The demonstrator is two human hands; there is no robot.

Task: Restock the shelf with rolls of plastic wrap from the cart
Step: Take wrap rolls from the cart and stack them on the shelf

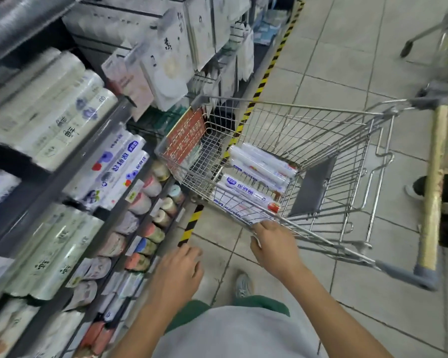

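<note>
Several white rolls of plastic wrap [259,174] with blue and red labels lie in the wire shopping cart [321,109] standing in the aisle. My right hand [274,246] reaches over the cart's near rim; its fingertips are at the end of the nearest roll [243,200], thumb spread apart, and no grip shows. My left hand [179,270] hangs relaxed and holds nothing, between the cart and the shelf [124,115] on the left. The shelf has similar blue-labelled rolls [109,169] on its middle level.
Green-printed rolls [49,254] fill the shelf below, and small coloured packs [150,228] line the bottom. Yellow-black tape [267,71] runs along the shelf base. Another person's dark shoe [419,187] is behind the cart handle [432,192]. A second cart [424,34] stands at top right.
</note>
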